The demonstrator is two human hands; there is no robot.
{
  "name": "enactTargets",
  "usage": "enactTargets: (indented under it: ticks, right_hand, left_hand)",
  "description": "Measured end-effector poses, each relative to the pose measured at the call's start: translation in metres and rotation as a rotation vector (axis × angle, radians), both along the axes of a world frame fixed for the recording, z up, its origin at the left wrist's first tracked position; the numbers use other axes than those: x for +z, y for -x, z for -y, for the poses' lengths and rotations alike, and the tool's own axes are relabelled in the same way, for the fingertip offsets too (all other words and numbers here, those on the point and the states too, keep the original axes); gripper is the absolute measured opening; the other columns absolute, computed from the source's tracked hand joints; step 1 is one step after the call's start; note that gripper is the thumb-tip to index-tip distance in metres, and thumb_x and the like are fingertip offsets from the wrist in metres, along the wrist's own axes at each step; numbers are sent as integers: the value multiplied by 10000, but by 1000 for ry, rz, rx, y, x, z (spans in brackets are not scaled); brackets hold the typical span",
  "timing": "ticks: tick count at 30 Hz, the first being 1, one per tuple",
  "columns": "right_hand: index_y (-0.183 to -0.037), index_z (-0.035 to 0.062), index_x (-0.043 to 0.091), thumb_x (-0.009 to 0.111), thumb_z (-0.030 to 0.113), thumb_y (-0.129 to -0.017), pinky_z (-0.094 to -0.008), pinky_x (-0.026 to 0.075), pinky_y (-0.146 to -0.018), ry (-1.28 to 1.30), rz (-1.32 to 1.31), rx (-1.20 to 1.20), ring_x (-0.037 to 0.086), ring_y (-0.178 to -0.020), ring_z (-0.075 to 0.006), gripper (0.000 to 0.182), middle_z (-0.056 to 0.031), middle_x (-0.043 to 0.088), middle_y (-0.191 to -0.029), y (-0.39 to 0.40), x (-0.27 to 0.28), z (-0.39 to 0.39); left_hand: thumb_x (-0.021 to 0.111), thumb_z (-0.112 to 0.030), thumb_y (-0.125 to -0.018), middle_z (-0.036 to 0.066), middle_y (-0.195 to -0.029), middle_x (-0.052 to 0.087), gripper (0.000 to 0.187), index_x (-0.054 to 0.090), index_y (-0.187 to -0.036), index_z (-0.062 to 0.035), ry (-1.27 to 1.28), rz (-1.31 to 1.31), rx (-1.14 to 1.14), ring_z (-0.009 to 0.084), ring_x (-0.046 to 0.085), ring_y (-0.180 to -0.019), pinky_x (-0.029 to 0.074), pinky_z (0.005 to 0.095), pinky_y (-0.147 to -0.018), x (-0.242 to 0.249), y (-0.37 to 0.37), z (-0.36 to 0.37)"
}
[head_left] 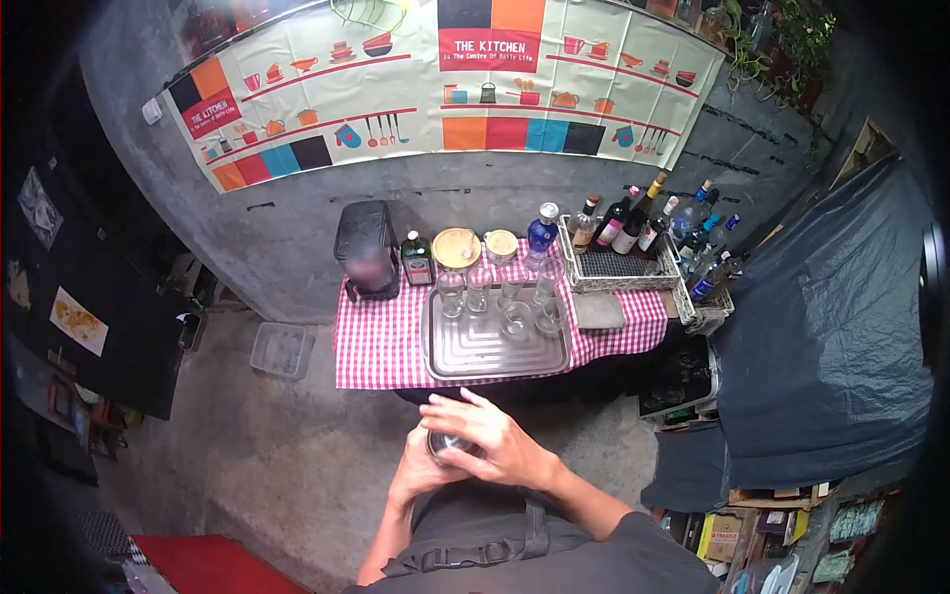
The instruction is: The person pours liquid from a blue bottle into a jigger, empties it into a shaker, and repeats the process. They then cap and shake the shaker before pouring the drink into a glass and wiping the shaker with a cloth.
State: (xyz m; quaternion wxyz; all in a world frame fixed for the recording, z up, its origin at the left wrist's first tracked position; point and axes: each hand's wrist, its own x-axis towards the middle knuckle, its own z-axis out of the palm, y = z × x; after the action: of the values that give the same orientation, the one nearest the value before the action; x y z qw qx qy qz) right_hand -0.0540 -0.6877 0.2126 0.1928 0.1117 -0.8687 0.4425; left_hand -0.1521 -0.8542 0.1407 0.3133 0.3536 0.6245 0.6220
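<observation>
In front of my body, short of the table's front edge, both hands are around a dark, shiny round-topped object (450, 445). My left hand (421, 467) wraps its left side with closed fingers. Over its top and right side lies my right hand (495, 441), fingers partly spread and touching it. Most of the object is hidden by the hands. Beyond them, a metal tray (498, 354) sits on the red checked tablecloth (381, 346), with several clear glasses (515, 322) towards its back.
Behind the tray stand a green bottle (418, 259), lidded jars (456, 249) and a blue bottle (541, 236). A black dispenser (366, 252) is at the left; a wicker basket (618, 282) of bottles is at the right. A plastic bin (282, 350) rests on the floor.
</observation>
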Motion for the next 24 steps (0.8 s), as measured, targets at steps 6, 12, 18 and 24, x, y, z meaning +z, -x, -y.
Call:
enactTargets:
  ticks: [6, 12, 18, 24]
  right_hand:
    - [-1321, 37, 660, 708, 250, -949, -553, 392, -1159, 112, 84, -178, 603, -1326, -365, 432, -155, 684, -1347, 4, -4, -14]
    - [-1399, 38, 602, 699, 258, -959, -593, 337, -1196, 35, 74, -24, 550, -1394, -345, 501, -146, 624, -1447, 2, 5, 3]
    - [-1307, 25, 672, 727, 227, -931, -485, 435, -1140, 167, 38, -209, 610, -1316, -375, 430, -160, 698, -1322, 17, -6, 2]
    - [-1334, 50, 657, 767, 242, -914, -590, 357, -1185, 70, -38, -61, 580, -1370, -350, 474, -139, 672, -1382, -1, 3, 12]
  left_hand:
    - [971, -13, -585, 64, -1223, 643, 859, 543, -1330, -41, -50, 77, 38, 173, 636, -1139, 532, 355, -1001, -3, 1, 2]
    - [959, -14, -606, 81, -1232, 652, 828, 555, -1328, -35, 69, -32, 24, 192, 656, -1118, 541, 361, -990, 15, 5, 7]
    - [980, -120, -622, 110, -1188, 698, 784, 590, -1293, -9, -13, 22, 26, 184, 671, -1080, 545, 357, -957, 4, 11, 6]
    - [947, -65, -622, 85, -1191, 678, 734, 611, -1273, -14, -92, -17, -10, 189, 664, -1113, 538, 352, -978, 5, 25, 9]
